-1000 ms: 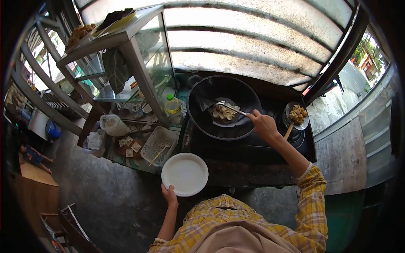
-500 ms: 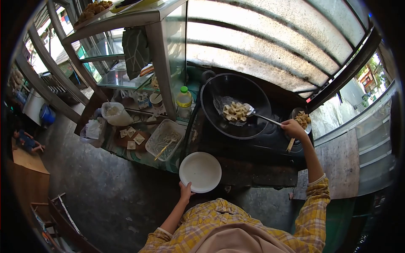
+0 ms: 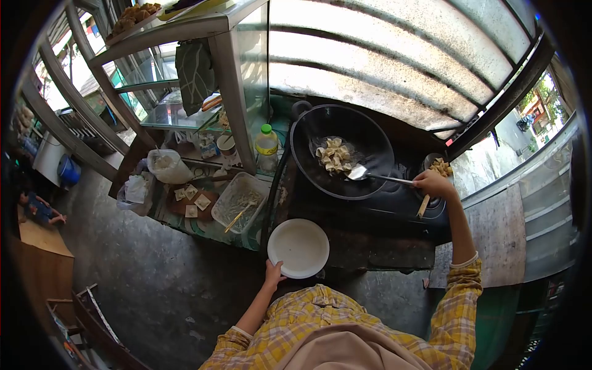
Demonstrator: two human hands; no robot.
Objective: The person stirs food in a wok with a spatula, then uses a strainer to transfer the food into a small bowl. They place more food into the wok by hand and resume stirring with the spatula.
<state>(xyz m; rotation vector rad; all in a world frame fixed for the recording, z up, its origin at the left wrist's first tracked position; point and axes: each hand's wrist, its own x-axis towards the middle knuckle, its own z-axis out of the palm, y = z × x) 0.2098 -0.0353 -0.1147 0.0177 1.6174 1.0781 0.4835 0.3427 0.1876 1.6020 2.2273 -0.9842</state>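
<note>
My left hand (image 3: 273, 273) grips the lower left rim of a white bowl (image 3: 298, 248), which looks empty and is held below the stove's front edge. My right hand (image 3: 433, 185) is closed round the handle of a metal spatula (image 3: 394, 179). The spatula's blade rests in a large black wok (image 3: 370, 132), at the lower right of a heap of pale folded food pieces (image 3: 335, 155). Some oil shows around the pieces. Just behind my right hand, a strainer with a wooden handle (image 3: 423, 206) holds browned pieces (image 3: 441, 166).
Left of the stove stand a bottle with a green cap (image 3: 267, 148), a plastic tub with filling (image 3: 239, 200), a round board (image 3: 200, 203) with flat squares and a glass cabinet (image 3: 223, 92). A person (image 3: 43, 208) is at the far left.
The spatula's blade has come down from the right side of the food to its lower right. The pieces sit slightly higher and are turned differently. The bowl has shifted a little right and up.
</note>
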